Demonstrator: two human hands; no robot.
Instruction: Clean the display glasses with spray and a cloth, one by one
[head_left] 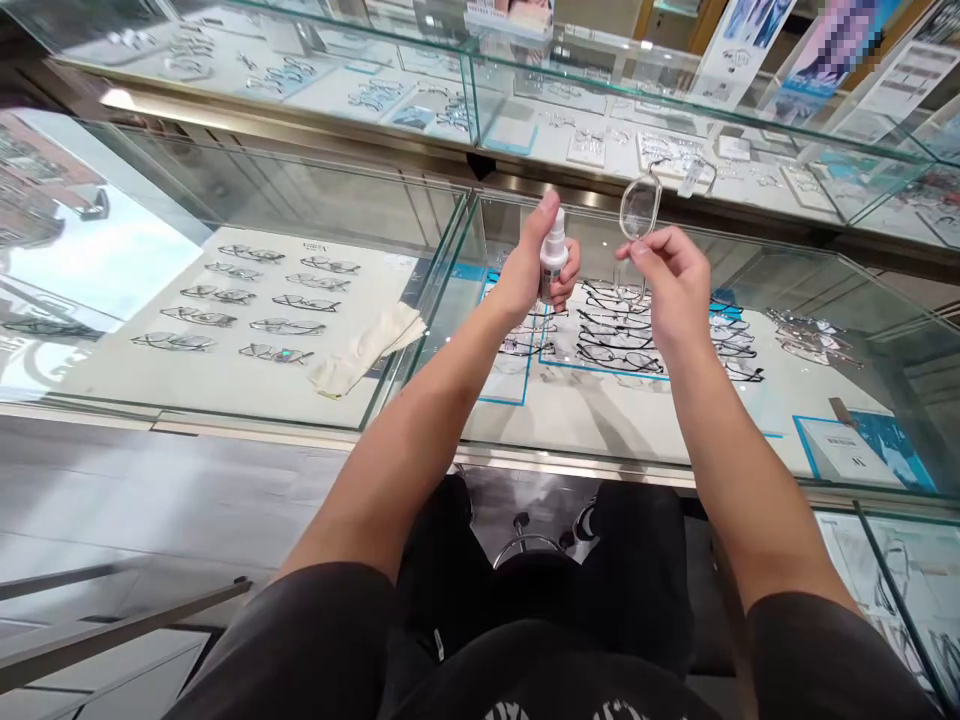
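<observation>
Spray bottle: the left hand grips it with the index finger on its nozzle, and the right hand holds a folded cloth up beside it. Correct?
Not quite. The head view shows the right hand holding up a pair of glasses, not a cloth; the cloth lies on the glass counter. The left hand does grip the spray bottle, index finger on top.

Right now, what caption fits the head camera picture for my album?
Left hand holds a small spray bottle, right hand lifts clear glasses over a glass counter.
</observation>
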